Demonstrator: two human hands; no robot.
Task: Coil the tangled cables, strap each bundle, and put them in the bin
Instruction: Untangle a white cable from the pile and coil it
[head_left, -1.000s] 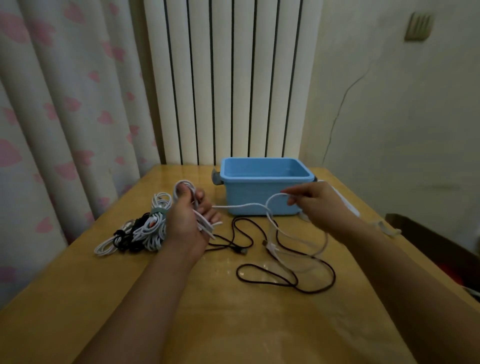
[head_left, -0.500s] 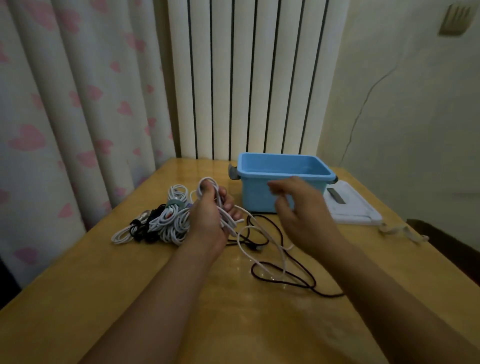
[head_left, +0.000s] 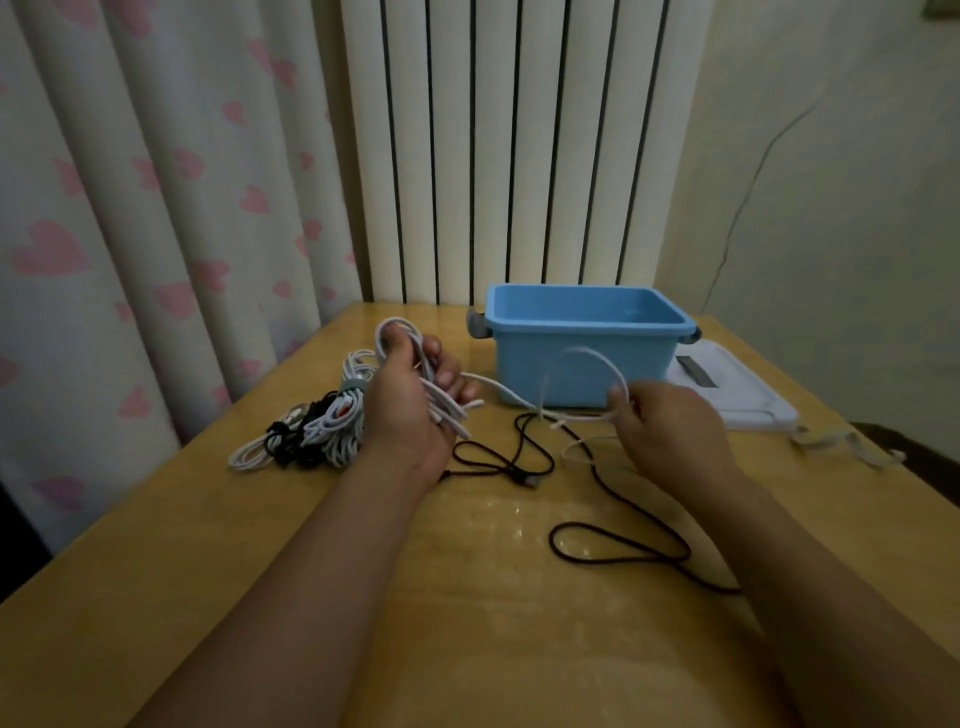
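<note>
My left hand (head_left: 410, 400) grips several loops of a white cable (head_left: 498, 387) above the wooden table. The cable's free length runs right to my right hand (head_left: 665, 431), which pinches it in front of the blue bin (head_left: 582, 358), a loop arching above the fingers. A loose black cable (head_left: 618, 540) snakes over the table under and between my hands. A pile of coiled white and black cable bundles (head_left: 311, 426) lies left of my left hand. The bin's visible inside looks empty.
A white flat device (head_left: 737, 395) lies right of the bin, with a pale strap-like piece (head_left: 841, 441) beyond it near the table's right edge. Curtains hang at the left, a radiator stands behind the bin, a wall at the right.
My right hand has swung away from the coil to the right and now pinches the white cable further along, drawing it out in a fresh loop. The left hand keeps holding the coil.
</note>
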